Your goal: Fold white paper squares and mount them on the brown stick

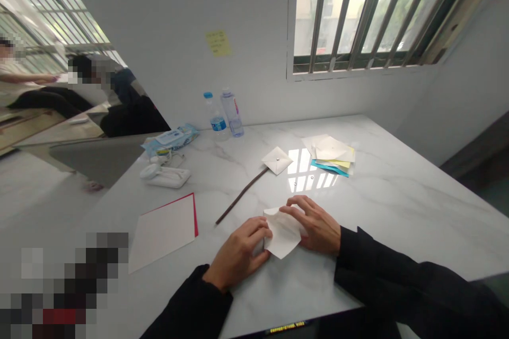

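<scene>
White, grey-veined tabletop (397, 196) spreads across the lower and middle frame. At lower centre, the left hand (242, 246) and right hand (316, 225) both grasp a white sheet of paper (282, 235), fingers curled at its opposite sides. Farther up, a dark stick (241, 196) meets a folded paper square (277, 160) at centre, beside window glare; stacked papers (330, 151) lie right of that. Behind stand two plastic bottles (233, 114) against a pale wall (254, 74) bearing a yellow note (218, 43). A barred window (338, 16) fills the upper right; two people sit upper left.
</scene>
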`<action>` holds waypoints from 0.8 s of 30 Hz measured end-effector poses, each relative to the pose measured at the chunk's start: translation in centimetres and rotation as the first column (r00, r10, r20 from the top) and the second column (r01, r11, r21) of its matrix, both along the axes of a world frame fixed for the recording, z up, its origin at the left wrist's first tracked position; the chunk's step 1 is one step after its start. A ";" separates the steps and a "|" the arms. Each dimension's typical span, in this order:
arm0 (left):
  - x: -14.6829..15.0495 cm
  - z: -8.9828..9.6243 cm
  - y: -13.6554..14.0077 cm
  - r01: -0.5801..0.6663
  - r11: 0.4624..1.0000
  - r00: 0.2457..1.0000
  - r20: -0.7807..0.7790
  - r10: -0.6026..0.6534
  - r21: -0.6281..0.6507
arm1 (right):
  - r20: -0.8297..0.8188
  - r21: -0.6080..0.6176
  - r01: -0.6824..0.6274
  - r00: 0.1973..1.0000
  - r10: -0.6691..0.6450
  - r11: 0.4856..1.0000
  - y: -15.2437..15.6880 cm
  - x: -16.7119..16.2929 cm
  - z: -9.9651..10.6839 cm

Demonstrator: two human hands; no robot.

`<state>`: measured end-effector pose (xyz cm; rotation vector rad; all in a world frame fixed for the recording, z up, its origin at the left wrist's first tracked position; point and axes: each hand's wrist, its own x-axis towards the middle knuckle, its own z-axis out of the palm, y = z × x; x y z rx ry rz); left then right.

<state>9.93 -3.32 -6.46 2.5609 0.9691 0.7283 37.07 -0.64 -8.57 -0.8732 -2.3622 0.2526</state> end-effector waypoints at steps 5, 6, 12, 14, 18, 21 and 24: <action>0.4 0.1 0.1 -0.045 0.999 0.999 -0.025 0.045 0.009 | -0.020 -0.090 -0.072 0.997 0.071 0.993 0.1 0.4 -0.2; 0.5 0.2 0.1 -0.053 0.999 0.998 -0.026 0.053 0.003 | -0.006 -0.092 -0.082 0.997 0.082 0.992 0.1 0.4 -0.2; 0.3 0.2 -0.1 -0.060 0.998 0.998 0.026 0.060 -0.010 | 0.030 -0.061 -0.049 0.998 0.051 0.997 0.4 0.7 -0.1; 0.1 0.1 -0.1 -0.060 0.998 0.997 0.045 0.061 -0.011 | 0.018 -0.054 -0.056 0.998 0.057 0.997 0.4 1.0 -0.4; 0.0 0.0 0.0 -0.037 0.999 0.998 0.059 0.036 0.016 | 0.011 0.031 -0.090 0.996 0.089 0.995 0.0 1.8 -1.3; 0.2 -0.1 0.0 -0.020 0.999 0.999 0.050 0.017 0.047 | 0.081 0.067 -0.062 0.995 0.057 0.996 -0.7 1.9 -1.7; 0.4 0.0 -0.1 -0.025 0.999 0.999 0.025 0.024 0.030 | 0.132 0.078 -0.033 0.991 0.023 0.996 -1.2 1.6 -1.2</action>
